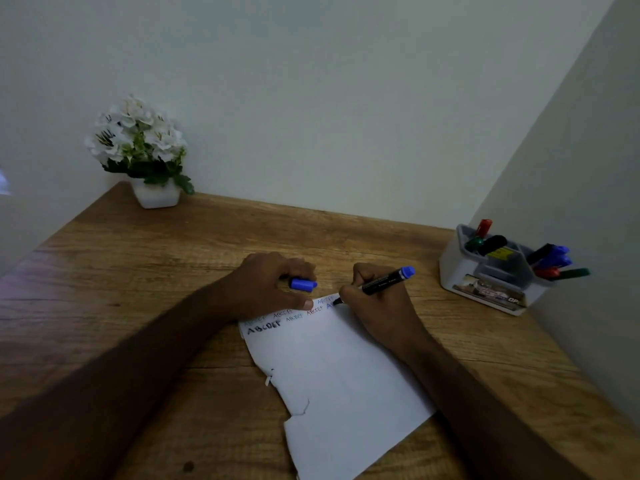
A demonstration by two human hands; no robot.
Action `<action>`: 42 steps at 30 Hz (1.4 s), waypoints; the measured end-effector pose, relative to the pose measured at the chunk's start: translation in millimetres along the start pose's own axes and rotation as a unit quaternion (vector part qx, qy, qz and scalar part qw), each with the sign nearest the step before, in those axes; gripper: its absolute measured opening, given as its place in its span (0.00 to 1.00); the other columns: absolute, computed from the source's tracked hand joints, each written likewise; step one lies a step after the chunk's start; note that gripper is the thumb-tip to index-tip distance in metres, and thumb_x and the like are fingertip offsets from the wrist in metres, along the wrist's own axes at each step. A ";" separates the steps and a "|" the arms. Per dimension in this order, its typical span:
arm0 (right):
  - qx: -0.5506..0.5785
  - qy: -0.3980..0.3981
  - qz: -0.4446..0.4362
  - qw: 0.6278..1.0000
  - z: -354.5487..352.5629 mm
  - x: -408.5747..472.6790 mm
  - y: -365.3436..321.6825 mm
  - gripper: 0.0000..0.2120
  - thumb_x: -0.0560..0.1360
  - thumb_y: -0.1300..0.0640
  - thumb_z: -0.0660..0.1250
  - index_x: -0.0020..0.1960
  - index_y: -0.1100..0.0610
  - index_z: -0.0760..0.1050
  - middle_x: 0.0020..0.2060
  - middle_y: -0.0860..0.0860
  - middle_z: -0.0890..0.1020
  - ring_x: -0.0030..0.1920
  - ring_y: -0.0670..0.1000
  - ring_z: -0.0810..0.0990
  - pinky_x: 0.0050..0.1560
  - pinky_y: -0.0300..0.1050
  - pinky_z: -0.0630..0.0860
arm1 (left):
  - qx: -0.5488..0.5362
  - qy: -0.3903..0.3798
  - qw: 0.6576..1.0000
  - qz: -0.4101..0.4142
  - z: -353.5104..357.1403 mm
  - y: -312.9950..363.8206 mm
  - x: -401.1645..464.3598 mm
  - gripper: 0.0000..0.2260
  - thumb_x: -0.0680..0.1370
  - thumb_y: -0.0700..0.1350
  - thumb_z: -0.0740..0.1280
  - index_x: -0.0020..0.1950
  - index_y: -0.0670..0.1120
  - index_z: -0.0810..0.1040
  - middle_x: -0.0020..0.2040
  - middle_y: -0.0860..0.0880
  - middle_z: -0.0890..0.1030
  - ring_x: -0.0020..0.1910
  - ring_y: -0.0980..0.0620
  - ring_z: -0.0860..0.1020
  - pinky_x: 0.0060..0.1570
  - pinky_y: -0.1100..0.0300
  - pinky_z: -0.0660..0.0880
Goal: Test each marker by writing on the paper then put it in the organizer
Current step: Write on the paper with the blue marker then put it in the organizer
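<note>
Right hand (381, 306) grips cylindrical marker (384, 281) on torn-edged paper (346, 375).

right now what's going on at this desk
A person is testing a marker. The right hand holds it with the tip on the top edge of the paper, adding blue letters beside rows already written. The left hand holds the blue cap and its thumb presses on the sheet. Several other markers already stand in the organizer at the right.
</note>
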State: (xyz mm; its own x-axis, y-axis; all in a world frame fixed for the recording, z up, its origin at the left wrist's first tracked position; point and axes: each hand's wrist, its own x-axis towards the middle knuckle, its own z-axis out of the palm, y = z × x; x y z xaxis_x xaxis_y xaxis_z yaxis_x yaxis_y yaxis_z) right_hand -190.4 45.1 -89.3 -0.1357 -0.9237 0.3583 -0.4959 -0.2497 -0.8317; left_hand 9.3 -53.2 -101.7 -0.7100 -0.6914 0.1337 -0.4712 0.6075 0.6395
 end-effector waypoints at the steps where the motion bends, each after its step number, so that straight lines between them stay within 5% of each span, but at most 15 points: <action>1: 0.000 0.002 0.000 1.000 -0.1 0.2 0.2 0.15 0.67 0.69 0.67 0.29 0.64 0.61 0.25 0.52 0.65 0.29 0.46 0.62 0.30 0.41 0.59 | 0.002 0.000 1.000 0.000 0.1 -0.2 0.0 0.34 0.62 0.70 0.64 0.64 0.57 0.77 0.68 0.55 0.75 0.69 0.58 0.70 0.71 0.49 0.65; 17: -0.004 -0.003 -0.004 1.000 2.5 -0.2 -3.4 0.14 0.64 0.63 0.65 0.30 0.65 0.60 0.25 0.53 0.63 0.29 0.48 0.61 0.29 0.41 0.58 | 0.018 -0.001 1.000 0.000 -0.8 0.1 -0.3 0.36 0.62 0.71 0.63 0.66 0.56 0.76 0.69 0.55 0.74 0.68 0.57 0.71 0.71 0.50 0.64; 22: 0.033 0.050 0.030 0.998 -8.1 0.5 -6.7 0.14 0.68 0.68 0.66 0.32 0.68 0.61 0.27 0.57 0.66 0.28 0.46 0.64 0.29 0.34 0.64 | 0.015 -0.008 1.000 -0.005 -0.8 0.5 0.2 0.36 0.61 0.71 0.63 0.65 0.57 0.76 0.69 0.56 0.74 0.69 0.58 0.70 0.71 0.49 0.64; 29: -0.016 0.012 0.020 1.000 -4.3 -1.6 -4.2 0.15 0.64 0.60 0.66 0.31 0.66 0.61 0.26 0.54 0.65 0.30 0.49 0.62 0.31 0.45 0.59 | 0.005 -0.005 1.000 -0.006 0.4 -2.3 0.7 0.35 0.61 0.71 0.65 0.65 0.58 0.76 0.69 0.57 0.74 0.69 0.59 0.70 0.71 0.49 0.65; 42: -0.023 0.008 0.013 1.000 -4.1 -0.7 -0.7 0.15 0.67 0.67 0.67 0.31 0.65 0.61 0.26 0.54 0.64 0.29 0.47 0.61 0.28 0.40 0.58 | 0.008 -0.005 1.000 -0.009 -0.3 -1.0 1.0 0.35 0.61 0.71 0.64 0.65 0.58 0.76 0.69 0.57 0.73 0.69 0.58 0.70 0.71 0.49 0.65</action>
State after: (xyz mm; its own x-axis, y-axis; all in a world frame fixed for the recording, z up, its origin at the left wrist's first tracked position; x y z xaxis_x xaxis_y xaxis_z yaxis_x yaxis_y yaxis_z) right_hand -193.4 47.1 -87.2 -0.1634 -0.9247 0.3439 -0.5317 -0.2111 -0.8202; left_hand 9.3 -54.6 -101.9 -0.7067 -0.6980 0.1153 -0.4921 0.6021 0.6288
